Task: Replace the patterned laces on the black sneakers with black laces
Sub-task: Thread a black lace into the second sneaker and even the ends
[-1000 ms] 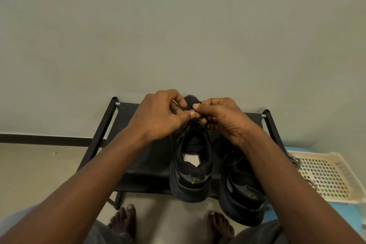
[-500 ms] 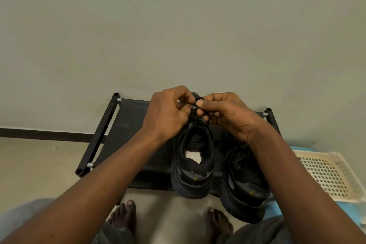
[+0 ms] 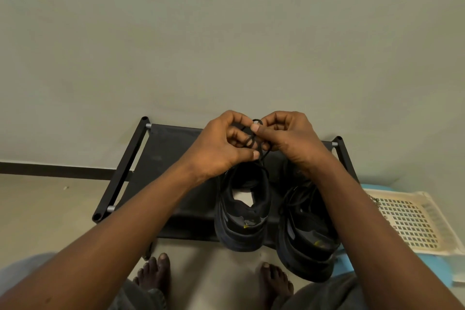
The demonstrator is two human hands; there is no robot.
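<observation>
Left grip and right grip both pinch the thin black cord lace above the left black chunky sneaker on the black fabric rack. The knot likely seats best if both sides are drawn outward evenly.

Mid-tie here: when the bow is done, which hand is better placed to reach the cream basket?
Right, likely. The cream basket lies on the side of the right hand, just past that forearm. The left hand would have to cross the sneakers. Both hands now pinch the black lace.

Left hand, right hand close together, fingers curled, pinching black lace; 2 forearms extended.
</observation>
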